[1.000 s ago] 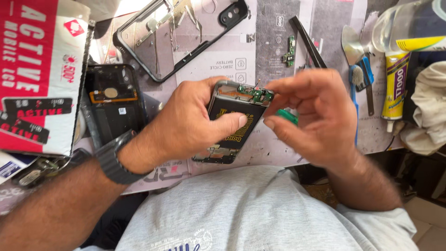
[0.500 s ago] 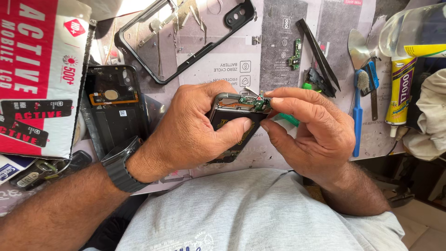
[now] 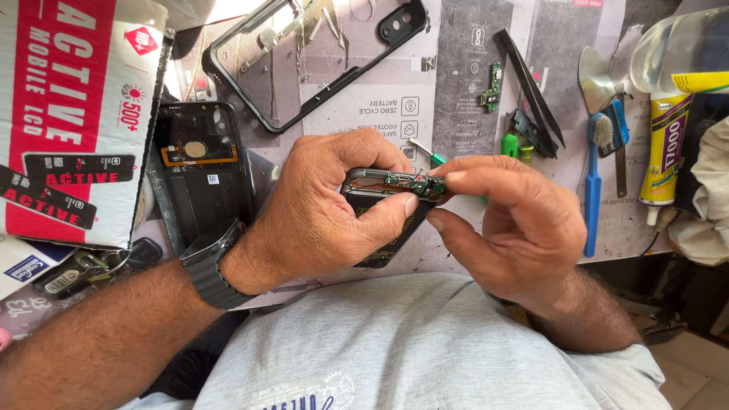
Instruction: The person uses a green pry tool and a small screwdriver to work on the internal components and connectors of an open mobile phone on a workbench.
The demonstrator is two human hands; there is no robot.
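Note:
My left hand (image 3: 319, 209) grips an opened black phone body (image 3: 380, 216), thumb pressed across its face. A small green circuit board (image 3: 416, 184) lies at the phone's upper end. My right hand (image 3: 512, 224) pinches at that board with thumb and forefinger; a green-handled tool (image 3: 437, 159) shows just behind the fingers. A dark watch sits on my left wrist.
A black back cover (image 3: 201, 171) lies left of my hands, a clear phone case (image 3: 304, 57) above. A red-and-white box (image 3: 72, 114) stands at far left. Tweezers (image 3: 528, 83), a blue brush (image 3: 594, 182), a glue tube (image 3: 667, 152) and a small green part (image 3: 492, 85) lie right.
My hands shifted slightly right and drew together. The right fingers now close on the green board at the phone's end instead of hovering beside it.

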